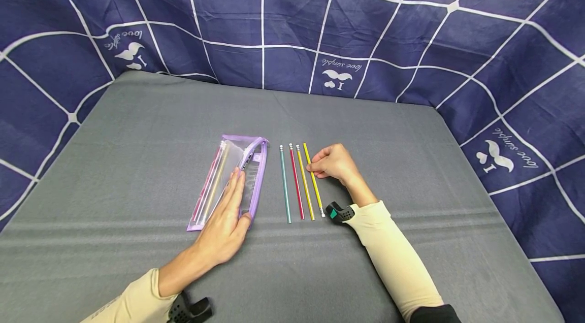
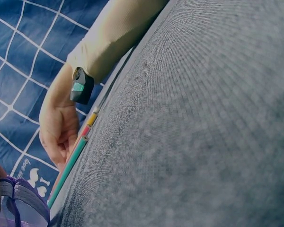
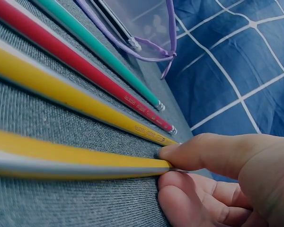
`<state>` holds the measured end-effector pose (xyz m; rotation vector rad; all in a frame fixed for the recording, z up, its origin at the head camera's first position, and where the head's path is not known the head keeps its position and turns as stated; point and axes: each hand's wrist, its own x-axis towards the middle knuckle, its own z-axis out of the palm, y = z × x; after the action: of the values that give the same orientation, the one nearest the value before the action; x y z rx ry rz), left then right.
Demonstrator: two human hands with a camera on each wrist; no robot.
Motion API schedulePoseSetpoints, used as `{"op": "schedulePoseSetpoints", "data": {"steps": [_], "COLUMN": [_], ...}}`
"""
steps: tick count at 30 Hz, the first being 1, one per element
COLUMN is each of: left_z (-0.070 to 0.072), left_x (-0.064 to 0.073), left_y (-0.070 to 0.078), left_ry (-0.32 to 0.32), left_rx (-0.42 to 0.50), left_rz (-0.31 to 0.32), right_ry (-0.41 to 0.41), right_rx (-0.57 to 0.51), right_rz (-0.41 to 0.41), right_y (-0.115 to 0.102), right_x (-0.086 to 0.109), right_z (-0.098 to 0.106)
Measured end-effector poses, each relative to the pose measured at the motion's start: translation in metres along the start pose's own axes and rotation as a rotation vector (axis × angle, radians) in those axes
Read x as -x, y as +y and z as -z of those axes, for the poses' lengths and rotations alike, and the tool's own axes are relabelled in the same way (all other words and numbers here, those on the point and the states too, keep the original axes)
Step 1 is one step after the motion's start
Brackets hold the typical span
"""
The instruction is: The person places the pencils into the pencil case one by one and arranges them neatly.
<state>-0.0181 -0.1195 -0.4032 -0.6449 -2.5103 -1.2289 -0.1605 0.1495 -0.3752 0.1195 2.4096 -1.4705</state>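
Left of centre in the frame, on the grey bench (image 1: 137,160), a clear pouch (image 1: 259,181) with purple edging, lying aslant, mouth seemingly gaping along its right side, slim pink and gold-coloured items (image 1: 215,181) inside. Over its lower part, the left hand (image 1: 225,231), fingers long and straight, laid flat rather than gripping. Risk here of a skid or buckle under too hard a sideways push, or of a closing mouth after too early a lift of the palm. At centre, just right of the pouch and apart from it, a teal pencil (image 1: 285,183), then a red pencil (image 1: 296,181), then a yellow pencil (image 1: 305,182), side by side, eraser ends toward the top of the frame. Liable to roll or scatter from one brush of a knuckle, given such narrow gaps. Right of that row, a second yellow pencil (image 1: 316,188), turned the other way, eraser end toward the bottom, pinched near its upper end between thumb and finger of the right hand (image 1: 335,163). With so small and off-centre a hold, likely to swing on lifting, knock its neighbour or slip free. Just beside its lower end, a black wrist device (image 1: 339,212), near enough to snag the eraser
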Motion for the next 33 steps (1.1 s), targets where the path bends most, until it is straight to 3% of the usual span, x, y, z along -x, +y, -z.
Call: {"op": "schedulePoseSetpoints", "data": {"steps": [33], "left_z": [-0.0002], "left_x": [0.0005], "left_y": [-0.0004], "left_ry": [-0.024], "left_rx": [0.003], "left_rz": [0.023], "right_ry": [-0.047], "right_rx": [-0.143], "right_rz": [-0.018], "right_y": [0.0036], "right_x": [-0.0014], "right_z": [0.0072]}}
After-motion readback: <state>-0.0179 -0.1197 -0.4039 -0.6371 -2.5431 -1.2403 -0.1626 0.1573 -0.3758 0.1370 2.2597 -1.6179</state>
